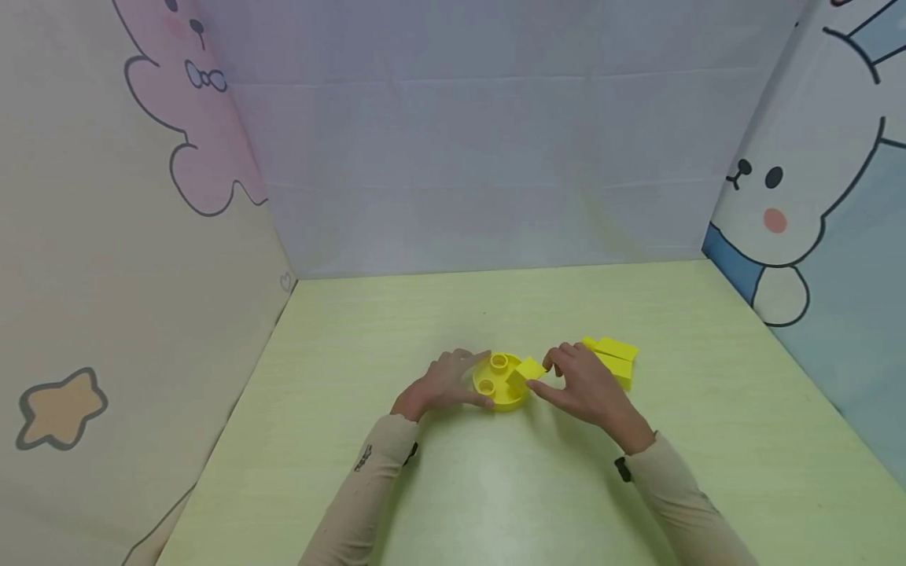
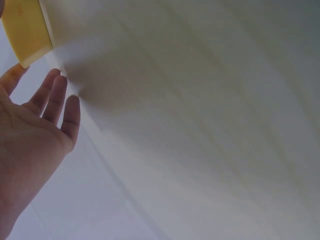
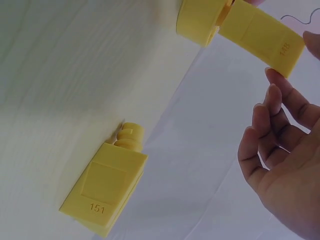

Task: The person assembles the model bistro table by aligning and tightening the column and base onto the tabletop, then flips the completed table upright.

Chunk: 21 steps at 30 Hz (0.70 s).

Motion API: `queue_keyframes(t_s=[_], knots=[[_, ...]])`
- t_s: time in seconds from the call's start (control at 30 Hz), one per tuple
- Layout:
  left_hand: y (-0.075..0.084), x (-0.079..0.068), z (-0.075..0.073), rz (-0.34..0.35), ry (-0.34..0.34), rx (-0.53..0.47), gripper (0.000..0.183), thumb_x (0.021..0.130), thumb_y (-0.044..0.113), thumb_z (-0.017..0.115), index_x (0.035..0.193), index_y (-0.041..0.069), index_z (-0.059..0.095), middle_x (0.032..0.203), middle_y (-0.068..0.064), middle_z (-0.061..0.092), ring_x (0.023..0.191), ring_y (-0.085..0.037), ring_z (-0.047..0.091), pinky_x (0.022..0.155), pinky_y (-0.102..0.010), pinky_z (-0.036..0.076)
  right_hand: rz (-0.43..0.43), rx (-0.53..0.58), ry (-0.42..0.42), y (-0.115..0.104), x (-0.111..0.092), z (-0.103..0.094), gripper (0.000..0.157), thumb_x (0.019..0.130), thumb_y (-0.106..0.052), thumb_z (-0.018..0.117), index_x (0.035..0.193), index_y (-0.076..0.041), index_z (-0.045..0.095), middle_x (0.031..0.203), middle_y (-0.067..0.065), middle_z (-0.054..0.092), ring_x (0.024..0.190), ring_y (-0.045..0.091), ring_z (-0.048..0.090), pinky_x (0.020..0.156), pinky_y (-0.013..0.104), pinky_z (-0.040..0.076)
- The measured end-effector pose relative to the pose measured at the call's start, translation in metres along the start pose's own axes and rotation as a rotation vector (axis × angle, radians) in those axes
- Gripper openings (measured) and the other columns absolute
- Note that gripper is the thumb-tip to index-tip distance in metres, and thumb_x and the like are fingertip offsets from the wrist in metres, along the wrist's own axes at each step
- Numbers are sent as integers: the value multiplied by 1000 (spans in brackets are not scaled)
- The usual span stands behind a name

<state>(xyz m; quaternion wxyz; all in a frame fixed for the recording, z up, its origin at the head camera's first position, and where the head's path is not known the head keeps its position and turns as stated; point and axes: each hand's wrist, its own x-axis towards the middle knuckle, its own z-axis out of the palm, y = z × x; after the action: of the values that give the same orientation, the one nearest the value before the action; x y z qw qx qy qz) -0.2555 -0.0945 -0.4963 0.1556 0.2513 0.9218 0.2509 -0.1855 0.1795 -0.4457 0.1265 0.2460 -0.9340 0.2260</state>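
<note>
A shallow round yellow base [image 1: 499, 379] with two raised ring-shaped sockets showing rests on the table. My left hand [image 1: 444, 379] holds it from the left, thumb at the near rim and forefinger at the far rim; the other fingers are loosely bent in the left wrist view. Between the thumb and fingertips of my right hand [image 1: 586, 385] is a yellow block [image 3: 262, 37] marked 148. This block tilts over the base's right side, its inner end at the base. Whether it is seated in a socket is hidden.
Right of my right hand lie more yellow blocks [image 1: 616, 369], partly behind that hand. One block [image 3: 112, 177] marked 151 has a round peg at its end. The pale table [image 1: 488, 487] is bounded by a back cloth [image 1: 481, 173] and printed side cloths.
</note>
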Motion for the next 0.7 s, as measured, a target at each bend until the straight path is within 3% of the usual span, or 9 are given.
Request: queue_keyframes(t_s=[0.17, 0.43, 0.6, 0.7], knots=[[0, 0, 0, 3, 2, 11, 96, 81, 61, 80, 161, 23, 42, 152, -15, 47, 134, -36, 43, 108, -58, 34, 3, -6, -17, -2, 1, 1, 40, 84, -39, 86, 88, -6, 64, 78, 2, 57, 73, 17, 44, 67, 33, 42], [1, 1, 0, -9, 0, 5, 97, 80, 62, 80, 161, 24, 41, 151, -14, 47, 134, -36, 43, 108, -59, 35, -23, 104, -89, 5, 1, -2, 44, 91, -26, 81, 126, -3, 66, 94, 4, 60, 84, 24, 55, 70, 35, 48], [1, 0, 0, -14, -3, 4, 96, 81, 62, 80, 161, 25, 41, 152, -14, 46, 134, -36, 42, 109, -59, 34, -27, 62, -80, 3, 3, 3, 36, 89, -27, 83, 113, -5, 68, 92, 1, 59, 83, 21, 55, 71, 36, 50], [1, 0, 0, -16, -1, 3, 96, 81, 62, 80, 161, 26, 41, 152, -14, 46, 134, -37, 42, 109, -60, 34, -13, 44, -71, 0, 4, 5, 38, 89, -32, 83, 111, -6, 67, 90, 0, 59, 82, 19, 53, 70, 36, 48]])
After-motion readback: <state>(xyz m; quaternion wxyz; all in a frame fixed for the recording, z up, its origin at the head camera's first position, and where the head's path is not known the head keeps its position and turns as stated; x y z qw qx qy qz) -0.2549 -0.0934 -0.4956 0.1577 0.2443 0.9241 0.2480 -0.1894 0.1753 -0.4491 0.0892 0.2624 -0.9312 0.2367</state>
